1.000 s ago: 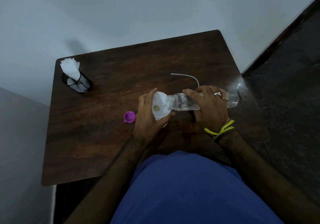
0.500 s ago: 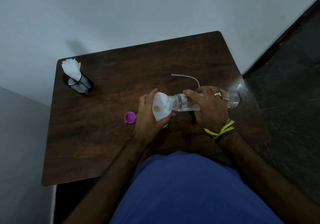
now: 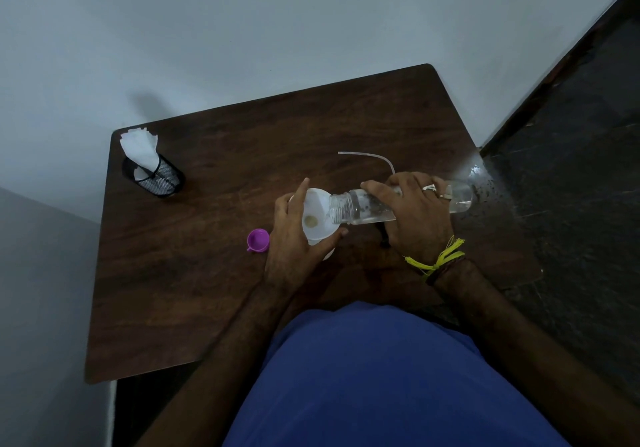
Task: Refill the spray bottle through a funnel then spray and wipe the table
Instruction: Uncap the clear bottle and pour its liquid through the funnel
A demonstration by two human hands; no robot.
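Note:
A white funnel stands at the middle of the dark wooden table. My left hand is wrapped around the funnel; the spray bottle under it is hidden. My right hand grips a clear water bottle tipped almost flat, its open mouth over the funnel's right rim. A little water lies in the bottle. A thin white dip tube lies on the table behind my right hand; the spray head it joins is mostly hidden.
A purple cap lies open side up just left of my left hand. A black mesh holder with white tissues stands at the far left corner. The table's right edge meets a dark floor.
Both hands and the tipped bottle stay nearly in place over the funnel. The view has shifted slightly.

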